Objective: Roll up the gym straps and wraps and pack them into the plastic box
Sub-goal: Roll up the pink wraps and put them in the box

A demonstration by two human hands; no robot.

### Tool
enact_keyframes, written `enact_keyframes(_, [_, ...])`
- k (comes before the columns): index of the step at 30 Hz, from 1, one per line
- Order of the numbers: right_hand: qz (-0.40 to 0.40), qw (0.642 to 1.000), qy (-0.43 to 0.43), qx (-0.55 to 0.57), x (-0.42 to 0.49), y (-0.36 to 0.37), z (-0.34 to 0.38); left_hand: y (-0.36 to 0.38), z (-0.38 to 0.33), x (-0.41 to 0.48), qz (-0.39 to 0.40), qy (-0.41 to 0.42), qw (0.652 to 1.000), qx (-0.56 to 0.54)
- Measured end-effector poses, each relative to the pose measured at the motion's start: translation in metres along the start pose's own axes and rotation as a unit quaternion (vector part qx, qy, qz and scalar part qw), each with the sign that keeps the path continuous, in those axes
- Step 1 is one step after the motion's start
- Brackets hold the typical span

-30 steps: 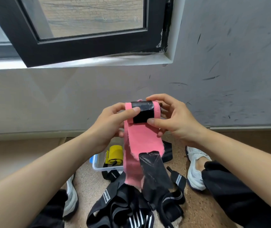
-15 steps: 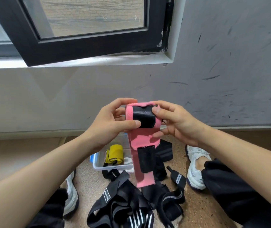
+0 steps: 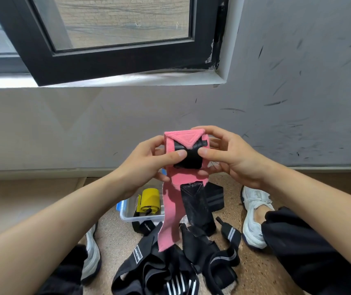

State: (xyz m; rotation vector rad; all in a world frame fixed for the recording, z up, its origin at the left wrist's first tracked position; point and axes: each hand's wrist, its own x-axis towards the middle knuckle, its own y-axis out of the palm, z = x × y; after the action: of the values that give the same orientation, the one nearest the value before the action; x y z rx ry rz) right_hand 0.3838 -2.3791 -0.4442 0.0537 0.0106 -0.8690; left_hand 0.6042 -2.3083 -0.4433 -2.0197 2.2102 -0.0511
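Note:
A pink wrap (image 3: 171,201) with black velcro patches is partly rolled and held up in front of the wall. My left hand (image 3: 149,160) grips the roll from the left, thumb on the black patch. My right hand (image 3: 230,156) grips it from the right, thumb beside the other. The loose pink tail and a black velcro tab hang down over the floor. Below sits the clear plastic box (image 3: 127,211) with a rolled yellow wrap (image 3: 150,200) inside. A heap of black straps and wraps (image 3: 170,267) lies on the floor in front of the box.
I sit on a speckled floor with my legs spread; white shoes (image 3: 254,216) flank the pile left and right. A grey scuffed wall (image 3: 298,92) stands close ahead, with an open black window frame (image 3: 110,60) above.
The roll has turned further in my hands, so a pink triangular flap now shows on top. The hanging tail has swung and twisted, and both thumbs now press the black patch.

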Motion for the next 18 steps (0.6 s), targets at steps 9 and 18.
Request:
enact_keyframes(9, [0.034, 0.995, 0.086, -0.042, -0.003, 0.004, 0.004, 0.002, 0.014, 0.003, -0.026, 0.108, 0.994, 0.006])
enact_keyframes(18, [0.006, 0.999, 0.042, -0.014, -0.004, 0.003, 0.004, 0.002, 0.016, 0.004, -0.019, 0.149, 0.985, 0.086])
